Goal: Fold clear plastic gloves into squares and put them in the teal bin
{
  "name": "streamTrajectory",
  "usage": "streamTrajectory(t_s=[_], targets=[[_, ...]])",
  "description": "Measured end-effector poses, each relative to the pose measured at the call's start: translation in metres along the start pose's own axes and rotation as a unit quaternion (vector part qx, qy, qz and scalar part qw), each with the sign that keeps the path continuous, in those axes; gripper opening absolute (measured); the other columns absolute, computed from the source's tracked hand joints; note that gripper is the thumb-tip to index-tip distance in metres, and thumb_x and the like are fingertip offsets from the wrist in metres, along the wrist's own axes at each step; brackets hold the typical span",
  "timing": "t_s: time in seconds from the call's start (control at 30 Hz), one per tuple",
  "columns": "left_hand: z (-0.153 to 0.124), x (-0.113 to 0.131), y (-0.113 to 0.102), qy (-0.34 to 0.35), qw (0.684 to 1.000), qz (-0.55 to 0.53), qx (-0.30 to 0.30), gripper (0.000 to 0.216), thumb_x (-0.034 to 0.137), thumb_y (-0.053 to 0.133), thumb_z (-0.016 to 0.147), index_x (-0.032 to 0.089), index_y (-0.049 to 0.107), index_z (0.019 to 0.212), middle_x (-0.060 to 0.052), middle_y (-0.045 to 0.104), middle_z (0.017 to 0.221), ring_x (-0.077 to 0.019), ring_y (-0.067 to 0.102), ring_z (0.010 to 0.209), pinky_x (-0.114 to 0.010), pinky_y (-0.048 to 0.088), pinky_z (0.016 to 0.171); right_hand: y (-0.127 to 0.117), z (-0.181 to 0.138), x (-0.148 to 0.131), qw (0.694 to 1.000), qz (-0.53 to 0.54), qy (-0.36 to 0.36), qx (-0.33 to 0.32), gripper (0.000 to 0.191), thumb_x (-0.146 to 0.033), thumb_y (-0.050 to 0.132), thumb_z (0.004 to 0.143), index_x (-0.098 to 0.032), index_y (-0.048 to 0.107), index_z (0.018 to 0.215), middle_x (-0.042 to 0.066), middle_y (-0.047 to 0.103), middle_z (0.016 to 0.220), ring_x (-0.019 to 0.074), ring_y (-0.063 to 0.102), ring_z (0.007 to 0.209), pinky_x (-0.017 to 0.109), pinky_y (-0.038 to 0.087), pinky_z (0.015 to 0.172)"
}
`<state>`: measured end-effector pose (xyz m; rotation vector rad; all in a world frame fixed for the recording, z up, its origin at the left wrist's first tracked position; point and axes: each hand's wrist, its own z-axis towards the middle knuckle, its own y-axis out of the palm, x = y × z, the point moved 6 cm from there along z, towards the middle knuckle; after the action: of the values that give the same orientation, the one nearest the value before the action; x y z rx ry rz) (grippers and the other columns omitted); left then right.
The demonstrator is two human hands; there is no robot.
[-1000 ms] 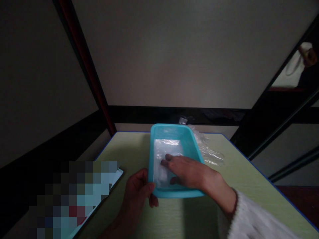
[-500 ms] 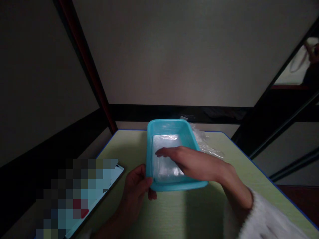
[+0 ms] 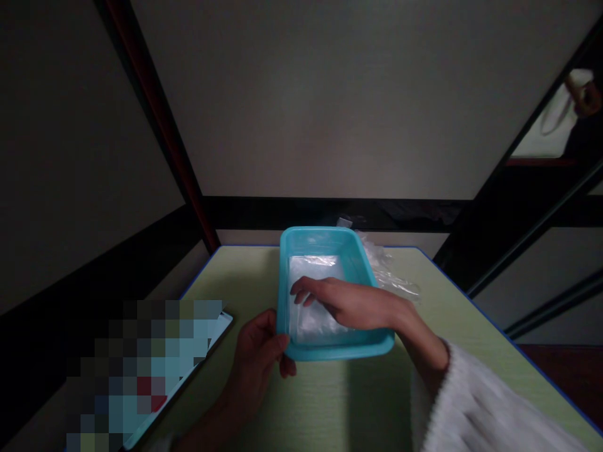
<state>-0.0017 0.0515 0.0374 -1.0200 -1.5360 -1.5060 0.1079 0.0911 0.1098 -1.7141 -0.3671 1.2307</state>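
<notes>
- Gripping near-left corner of blue basin [image 3: 339,353] between thumb and fingers of left hand [image 3: 257,345], same as half a second ago.
- Reaching right hand [image 3: 342,304] into basin, fingers now bent rather than straight; grasping nothing visible, cannot tell whether touching clear film [image 3: 311,323] along basin floor.
- Keeping basin over green table [image 3: 311,402]; probably still working on film.

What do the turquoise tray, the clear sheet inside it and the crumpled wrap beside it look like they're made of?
Turquoise tray: probably molded plastic, smooth with a soft sheen, judging by its rounded rim and even color.
Clear sheet: likely thin plastic film, glossy with bright glints.
Crumpled wrap: seemingly plastic film too, transparent and shiny along its creases.
</notes>
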Motion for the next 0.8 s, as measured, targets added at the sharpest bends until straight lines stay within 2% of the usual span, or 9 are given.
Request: streamTrajectory(t_s=[0.13, 0.27, 0.33, 0.43, 0.53, 0.63, 0.8], targets=[[0.000, 0.000, 0.001, -0.002, 1.000, 0.007, -0.003, 0.027, 0.028, 0.071, 0.055, 0.015, 0.047, 0.053, 0.006, 0.049, 0.040, -0.0070, 0.046, 0.030, -0.015, 0.033, 0.031, -0.006, 0.001, -0.006, 0.997, 0.060, -0.035, 0.039, 0.039, 0.012, 0.032, 0.072, -0.009, 0.049, 0.099, 0.009, 0.062, 0.093, 0.0143, 0.058, 0.088, 0.028, 0.045, 0.080], [0.000, 0.001, 0.003, -0.005, 1.000, 0.006, -0.003, 0.027, 0.028, 0.070, 0.054, 0.015, 0.047, 0.051, 0.005, 0.048, 0.039, -0.0068, 0.045, 0.029, -0.015, 0.032, 0.030, -0.010, 0.002, -0.008, 0.983, 0.161, -0.067, 0.063, 0.030, 0.009, 0.030, 0.077, -0.013, 0.046, 0.088, 0.004, 0.059, 0.082, 0.0125, 0.058, 0.080, 0.028, 0.046, 0.077], [0.001, 0.000, 0.003, -0.012, 1.000, 0.004, 0.003, 0.027, 0.028, 0.070, 0.053, 0.015, 0.047, 0.051, 0.006, 0.048, 0.039, -0.0068, 0.045, 0.029, -0.015, 0.032, 0.030, -0.009, 0.004, -0.004, 0.968, 0.237, -0.063, 0.060, 0.027, 0.006, 0.030, 0.079, -0.015, 0.045, 0.087, 0.002, 0.057, 0.078, 0.0116, 0.058, 0.075, 0.028, 0.047, 0.074], [0.001, 0.000, 0.003, -0.018, 1.000, 0.001, 0.011, 0.025, 0.026, 0.070, 0.051, 0.015, 0.048, 0.051, 0.006, 0.047, 0.039, -0.0064, 0.044, 0.028, -0.015, 0.031, 0.029, -0.009, 0.008, 0.005, 0.930, 0.354, -0.061, 0.083, 0.022, 0.002, 0.032, 0.082, -0.016, 0.044, 0.085, 0.000, 0.055, 0.074, 0.0110, 0.058, 0.069, 0.030, 0.049, 0.069], [0.000, -0.001, 0.002, -0.027, 1.000, 0.001, 0.012, 0.023, 0.025, 0.069, 0.051, 0.015, 0.048, 0.049, 0.006, 0.047, 0.038, -0.0064, 0.044, 0.029, -0.015, 0.032, 0.029, -0.011, 0.011, 0.012, 0.906, 0.406, -0.070, 0.098, 0.018, 0.000, 0.035, 0.081, -0.016, 0.044, 0.083, 0.000, 0.055, 0.073, 0.0112, 0.058, 0.067, 0.030, 0.049, 0.068], [0.000, 0.000, 0.000, -0.044, 0.999, 0.005, 0.003, 0.020, 0.025, 0.067, 0.051, 0.015, 0.050, 0.050, 0.005, 0.048, 0.040, -0.0068, 0.044, 0.029, -0.016, 0.033, 0.029, -0.009, 0.009, 0.013, 0.913, 0.396, -0.060, 0.074, 0.017, -0.001, 0.037, 0.081, -0.015, 0.045, 0.084, 0.001, 0.055, 0.074, 0.0122, 0.058, 0.069, 0.031, 0.048, 0.068], [0.005, 0.004, -0.007, -0.117, 0.992, 0.026, -0.032, 0.015, 0.024, 0.063, 0.048, 0.014, 0.052, 0.049, 0.006, 0.044, 0.039, -0.0043, 0.035, 0.028, -0.015, 0.027, 0.028, -0.004, -0.001, -0.005, 0.953, 0.299, -0.047, -0.020, 0.016, -0.003, 0.036, 0.083, -0.015, 0.047, 0.085, 0.003, 0.054, 0.077, 0.0135, 0.057, 0.074, 0.030, 0.047, 0.072]])
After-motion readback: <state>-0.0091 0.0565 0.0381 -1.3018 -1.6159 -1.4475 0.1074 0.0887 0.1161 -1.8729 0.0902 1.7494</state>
